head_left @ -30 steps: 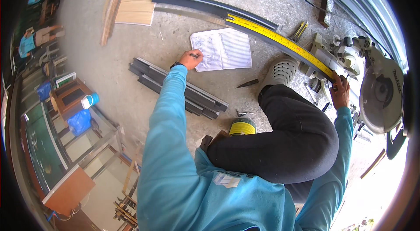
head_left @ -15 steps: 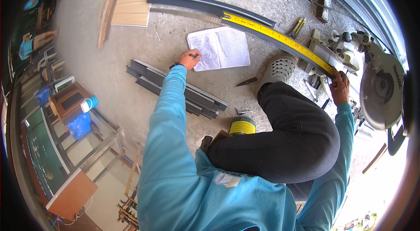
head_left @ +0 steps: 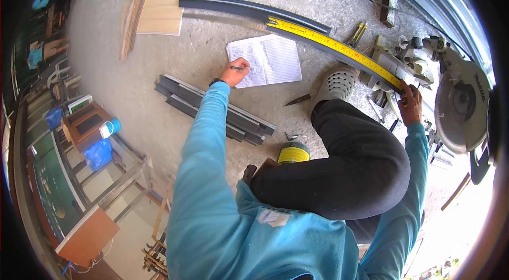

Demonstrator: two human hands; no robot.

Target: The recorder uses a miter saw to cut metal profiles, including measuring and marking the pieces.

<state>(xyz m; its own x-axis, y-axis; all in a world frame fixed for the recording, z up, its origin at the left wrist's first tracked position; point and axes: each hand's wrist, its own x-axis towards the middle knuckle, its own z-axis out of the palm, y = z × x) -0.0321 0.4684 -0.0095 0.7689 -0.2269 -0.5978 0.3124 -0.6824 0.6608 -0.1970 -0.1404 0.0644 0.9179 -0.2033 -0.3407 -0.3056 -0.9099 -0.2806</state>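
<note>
My left hand (head_left: pixel 234 74) is closed around a pen (head_left: pixel 237 68), resting on the left page of an open lined notebook (head_left: pixel 281 60) that lies on the floor. Handwriting covers part of that page. At the right, my right hand (head_left: pixel 411 106) grips the near end of a tape measure (head_left: pixel 339 53); its case is mostly hidden by the fingers. The yellow blade runs out to the upper left along a long dark metal profile (head_left: pixel 222 4), its hooked tip lying on the profile short of the far end.
Short metal profiles (head_left: pixel 183 97) lie below my left wrist. A knife (head_left: pixel 298 100) and a yellow-banded round container (head_left: pixel 294 154) are near my knee. A mitre saw (head_left: pixel 461 100) stands at the right. Wooden boards (head_left: pixel 159 12) lie at the far left, and pliers-like tools (head_left: pixel 358 33) beyond my shoe.
My left hand has shifted slightly right and inward over the notebook page, and the pen shows more clearly. The right hand and tape measure have barely moved.
</note>
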